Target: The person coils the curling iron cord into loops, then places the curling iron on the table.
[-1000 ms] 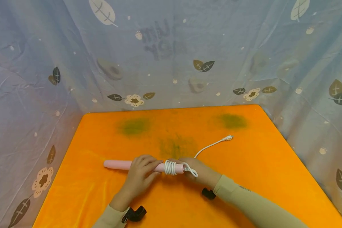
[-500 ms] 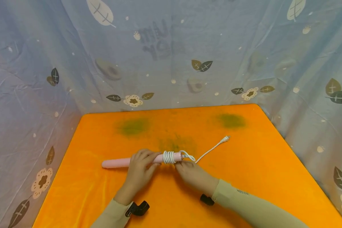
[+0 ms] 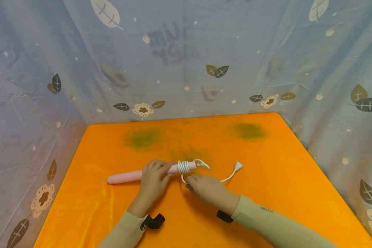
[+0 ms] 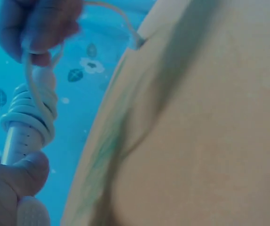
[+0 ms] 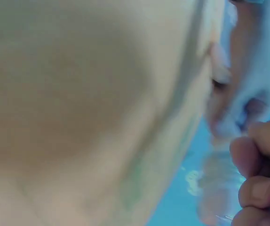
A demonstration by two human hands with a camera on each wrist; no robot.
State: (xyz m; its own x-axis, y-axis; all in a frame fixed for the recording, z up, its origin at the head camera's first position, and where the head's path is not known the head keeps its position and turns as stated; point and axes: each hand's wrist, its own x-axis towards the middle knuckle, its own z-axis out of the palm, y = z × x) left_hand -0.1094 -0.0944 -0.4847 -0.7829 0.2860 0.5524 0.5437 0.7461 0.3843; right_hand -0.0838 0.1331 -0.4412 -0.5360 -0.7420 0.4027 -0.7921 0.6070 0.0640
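A slim pink stick-shaped electric appliance (image 3: 124, 177), like a hair iron, lies across the middle of the head view. My left hand (image 3: 152, 182) grips it near its middle, thumb on the near side. White cord coils (image 3: 183, 167) wrap its right end, and a small cord loop stands out past the tip. Just in front of the coils, my right hand (image 3: 209, 189) pinches the cord where it leaves them. From that hand the cord runs right to a white plug (image 3: 238, 166). The left wrist view shows the cord stretched from the coils to the right-hand fingers (image 4: 43, 28).
An orange cloth-covered table (image 3: 266, 186) with dark green smudges lies under the hands. Patterned grey-blue curtains (image 3: 186, 69) stand around its back and sides. A black wrist mount (image 3: 153, 222) sits on the left sleeve, and another (image 3: 224, 216) on the right.
My right hand has come from behind the appliance to its near side, drawing the cord along. The plug has slid nearer and left. The appliance's coiled end has shifted away; my left hand keeps its grip.
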